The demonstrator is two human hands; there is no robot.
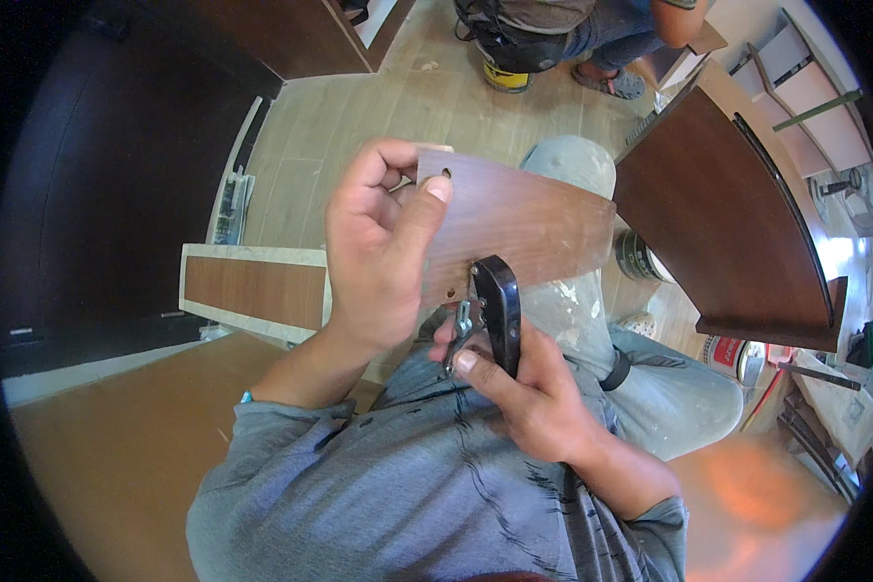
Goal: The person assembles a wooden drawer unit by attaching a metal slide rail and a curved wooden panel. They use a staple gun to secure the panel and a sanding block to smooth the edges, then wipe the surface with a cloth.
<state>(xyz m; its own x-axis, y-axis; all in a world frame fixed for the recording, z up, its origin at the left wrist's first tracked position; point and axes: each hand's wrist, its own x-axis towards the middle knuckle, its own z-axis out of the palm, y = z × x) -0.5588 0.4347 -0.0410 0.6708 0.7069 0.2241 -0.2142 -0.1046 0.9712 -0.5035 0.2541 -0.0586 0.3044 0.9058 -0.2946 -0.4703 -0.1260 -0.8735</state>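
Observation:
My left hand pinches the left edge of a thin, brownish, tapering sheet, its thumb on the face beside a small hole. Another hole shows low along that same edge. I cannot tell whether the sheet is wood, laminate or metal. Below it, my right hand is closed around a hand tool with a curved black grip and silver metal parts. The tool's upper end overlaps the sheet's lower edge; whether they touch cannot be made out. Right fingers behind the tool are partly hidden.
Below the sheet are my dusty trousers. A brown curved panel stands at right, near tins. A white-edged board lies left. Dark cabinet panels fill the far left. Another person sits ahead, above a yellow bucket.

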